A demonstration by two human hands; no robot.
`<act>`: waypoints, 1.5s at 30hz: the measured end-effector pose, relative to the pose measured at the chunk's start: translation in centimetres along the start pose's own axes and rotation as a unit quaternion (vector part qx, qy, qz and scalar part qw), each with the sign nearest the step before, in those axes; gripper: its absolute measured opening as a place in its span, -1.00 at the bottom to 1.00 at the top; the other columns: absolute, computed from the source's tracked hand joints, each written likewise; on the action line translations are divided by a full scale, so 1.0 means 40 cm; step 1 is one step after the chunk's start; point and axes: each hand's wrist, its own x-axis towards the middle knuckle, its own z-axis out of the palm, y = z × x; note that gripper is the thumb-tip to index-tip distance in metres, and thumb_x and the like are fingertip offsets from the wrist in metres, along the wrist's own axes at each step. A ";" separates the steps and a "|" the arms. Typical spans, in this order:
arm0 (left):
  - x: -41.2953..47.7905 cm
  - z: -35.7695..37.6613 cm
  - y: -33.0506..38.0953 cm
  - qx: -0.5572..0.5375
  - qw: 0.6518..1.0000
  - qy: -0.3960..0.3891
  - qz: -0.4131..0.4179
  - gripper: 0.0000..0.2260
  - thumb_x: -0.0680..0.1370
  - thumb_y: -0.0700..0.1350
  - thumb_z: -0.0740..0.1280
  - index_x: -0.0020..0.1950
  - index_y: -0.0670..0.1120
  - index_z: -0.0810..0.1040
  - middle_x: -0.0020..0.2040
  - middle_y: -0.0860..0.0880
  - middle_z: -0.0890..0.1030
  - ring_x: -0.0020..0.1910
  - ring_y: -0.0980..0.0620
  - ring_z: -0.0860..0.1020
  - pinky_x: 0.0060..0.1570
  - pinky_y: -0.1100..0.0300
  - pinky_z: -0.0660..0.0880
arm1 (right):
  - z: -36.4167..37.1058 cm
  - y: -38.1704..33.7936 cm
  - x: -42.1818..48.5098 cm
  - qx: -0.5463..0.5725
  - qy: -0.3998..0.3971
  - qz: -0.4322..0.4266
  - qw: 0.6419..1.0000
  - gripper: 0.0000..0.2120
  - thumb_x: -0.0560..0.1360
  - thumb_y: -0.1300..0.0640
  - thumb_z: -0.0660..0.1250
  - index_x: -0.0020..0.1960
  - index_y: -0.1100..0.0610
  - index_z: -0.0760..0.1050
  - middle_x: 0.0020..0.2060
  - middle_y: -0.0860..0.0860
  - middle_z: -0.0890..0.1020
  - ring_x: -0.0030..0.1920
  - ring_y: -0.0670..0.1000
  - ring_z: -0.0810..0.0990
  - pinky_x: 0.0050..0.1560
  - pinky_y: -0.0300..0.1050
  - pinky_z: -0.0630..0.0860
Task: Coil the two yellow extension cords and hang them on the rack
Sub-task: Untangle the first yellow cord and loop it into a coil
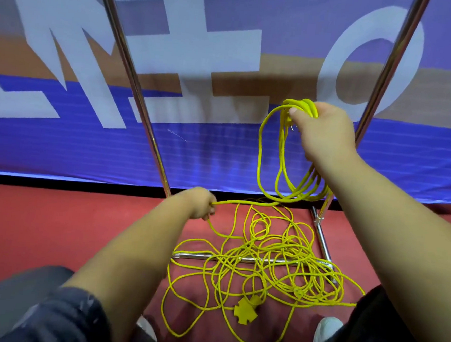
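Note:
My right hand (324, 132) is raised and grips the top of several hanging loops of yellow extension cord (280, 163), a plug's prongs showing under the thumb. From the loops the cord runs left to my left hand (201, 203), which grips it low above the floor. Below lies a tangled pile of yellow cord (266, 263) on the red carpet, with a yellow multi-outlet socket end (246, 309) at its front. The two cords cannot be told apart in the pile. The metal rack's uprights (134, 86) rise on either side.
The rack's base bars (323, 243) lie on the red carpet under the tangle. A blue, white and brown banner wall (194, 147) stands right behind the rack. My knees and white shoes (327, 330) sit at the bottom edge.

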 end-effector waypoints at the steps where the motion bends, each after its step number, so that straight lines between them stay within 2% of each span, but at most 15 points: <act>1: -0.023 -0.066 -0.011 -0.009 0.999 0.046 0.008 -0.86 0.65 -0.13 0.34 -0.07 0.02 0.65 -0.18 0.02 0.73 -0.15 0.07 0.63 -0.12 0.23 0.49 | 0.002 -0.002 0.000 -0.002 0.003 0.000 1.000 -0.65 0.58 -0.13 0.39 -0.06 0.17 0.66 -0.43 0.00 0.51 -0.32 0.15 0.53 -0.20 0.17 0.59; 3: -0.080 -0.192 -0.020 -0.037 0.992 0.121 0.019 -0.82 0.63 -0.20 0.33 -0.02 0.02 0.69 -0.19 0.12 0.67 -0.14 0.10 0.59 -0.18 0.31 0.43 | 0.005 -0.002 0.000 -0.001 0.008 0.003 1.000 -0.65 0.58 -0.13 0.39 -0.07 0.17 0.66 -0.42 0.00 0.51 -0.33 0.14 0.52 -0.20 0.15 0.57; 6: -0.177 -0.330 0.012 -0.210 0.964 0.158 0.033 -0.67 0.57 -0.35 0.24 0.09 -0.07 0.74 -0.02 0.06 0.75 0.05 0.12 0.69 0.02 0.26 0.57 | 0.013 0.000 -0.010 0.011 0.007 0.015 1.000 -0.68 0.60 -0.11 0.40 -0.05 0.16 0.68 -0.42 -0.02 0.52 -0.32 0.11 0.50 -0.19 0.07 0.50; 9: -0.264 -0.393 0.090 -0.532 0.824 0.188 0.046 -0.81 0.58 -0.30 0.32 0.10 -0.25 0.71 0.01 -0.15 0.75 0.01 -0.07 0.74 0.03 0.06 0.68 | 0.028 -0.003 -0.020 0.034 0.007 0.042 0.999 -0.67 0.58 -0.12 0.40 -0.07 0.16 0.66 -0.45 -0.02 0.50 -0.33 0.17 0.54 -0.21 0.09 0.55; 11: -0.294 -0.390 0.128 -0.659 0.720 0.209 0.051 -0.87 0.61 -0.25 0.36 0.07 -0.30 0.63 -0.10 -0.20 0.69 -0.21 -0.03 0.72 -0.20 0.15 0.68 | 0.038 -0.006 -0.024 0.048 0.010 0.061 0.997 -0.63 0.56 -0.16 0.40 -0.08 0.16 0.63 -0.46 -0.01 0.46 -0.31 0.27 0.57 -0.22 0.16 0.59; 12: -0.296 -0.379 0.135 -0.682 0.695 0.221 0.048 -0.91 0.63 -0.24 0.34 0.03 -0.26 0.60 -0.15 -0.17 0.63 -0.35 0.06 0.62 -0.36 0.23 0.59 | 0.040 -0.008 -0.027 0.056 0.012 0.068 0.996 -0.63 0.55 -0.17 0.39 -0.08 0.17 0.62 -0.47 -0.01 0.45 -0.32 0.28 0.56 -0.24 0.17 0.60; 13: -0.295 -0.365 0.134 -0.682 0.693 0.229 0.032 -0.92 0.65 -0.23 0.32 -0.02 -0.22 0.56 -0.20 -0.14 0.55 -0.44 0.10 0.48 -0.47 0.27 0.45 | 0.042 -0.011 -0.030 0.062 0.014 0.072 0.995 -0.63 0.55 -0.16 0.39 -0.07 0.18 0.62 -0.47 0.01 0.44 -0.35 0.27 0.56 -0.27 0.16 0.60; 15: -0.283 -0.339 0.116 -0.636 0.737 0.223 -0.039 -0.89 0.65 -0.17 0.35 -0.06 -0.15 0.52 -0.30 -0.07 0.42 -0.51 0.10 0.28 -0.54 0.26 0.24 | 0.045 -0.011 -0.032 0.069 0.016 0.074 0.995 -0.63 0.56 -0.15 0.39 -0.05 0.19 0.63 -0.46 0.05 0.46 -0.36 0.23 0.55 -0.31 0.12 0.59; 20: -0.306 -0.312 0.070 -0.568 0.796 0.161 -0.137 -0.83 0.64 -0.14 0.30 0.11 -0.21 0.61 -0.40 0.03 0.25 -0.50 0.07 0.16 -0.52 0.25 0.14 | 0.051 -0.001 -0.040 0.077 0.021 0.083 0.993 -0.64 0.60 -0.07 0.36 -0.16 0.22 0.51 -0.44 0.15 0.49 -0.50 0.10 0.53 -0.49 -0.18 0.43; 23: -0.335 -0.319 0.062 -0.523 0.834 0.166 -0.062 -0.76 0.62 -0.05 0.34 0.19 -0.11 0.69 -0.35 0.03 0.24 -0.41 0.02 0.17 -0.44 0.19 0.20 | 0.054 -0.001 -0.050 0.068 0.001 0.086 0.994 -0.70 0.63 -0.04 0.35 -0.17 0.14 0.49 -0.47 0.13 0.50 -0.61 0.00 0.52 -0.55 -0.26 0.40; 26: -0.367 -0.327 0.065 -0.498 0.853 0.139 0.076 -0.77 0.69 0.00 0.29 0.17 0.00 0.72 -0.28 0.03 0.28 -0.31 0.01 0.20 -0.29 0.17 0.26 | 0.061 0.010 -0.049 0.077 -0.026 0.107 0.991 -0.70 0.63 -0.06 0.36 -0.13 0.15 0.53 -0.49 0.11 0.51 -0.58 0.07 0.57 -0.40 -0.07 0.57; 30: -0.382 -0.324 0.069 -0.522 0.818 0.112 0.213 -0.77 0.70 -0.08 0.24 0.14 -0.04 0.71 -0.26 0.02 0.35 -0.27 -0.03 0.17 -0.16 0.10 0.23 | 0.079 0.030 -0.054 0.102 -0.083 0.134 0.982 -0.72 0.64 -0.06 0.39 -0.10 0.14 0.55 -0.39 0.10 0.55 -0.51 0.03 0.55 -0.32 0.06 0.68; 35: -0.365 -0.321 0.092 -0.642 0.712 0.135 0.249 -0.76 0.72 -0.09 0.18 0.12 -0.01 0.66 -0.21 0.02 0.44 -0.29 0.08 0.29 -0.20 0.13 0.26 | 0.100 0.014 -0.087 0.177 -0.278 0.174 0.928 -0.69 0.71 -0.09 0.33 0.25 0.14 0.55 -0.04 0.15 0.74 -0.18 0.05 0.76 -0.14 0.04 0.68; 39: -0.325 -0.313 0.096 -0.666 0.701 0.194 0.166 -0.78 0.74 -0.04 0.17 0.18 0.01 0.62 -0.24 0.07 0.44 -0.34 0.10 0.22 -0.29 0.18 0.21 | 0.112 -0.020 -0.131 0.226 -0.402 0.204 0.864 -0.64 0.73 -0.13 0.23 0.38 0.08 0.47 0.12 0.20 0.76 0.05 0.23 0.78 0.11 0.18 0.69; 45: -0.267 -0.295 0.053 -0.652 0.711 0.263 0.010 -0.75 0.74 0.06 0.17 0.12 0.06 0.63 -0.21 0.10 0.47 -0.36 0.11 0.27 -0.34 0.20 0.25 | 0.127 -0.072 -0.167 0.324 -0.416 0.238 0.816 -0.73 0.75 -0.05 0.21 0.30 0.09 0.54 -0.12 0.14 0.74 -0.11 0.16 0.79 -0.06 0.08 0.75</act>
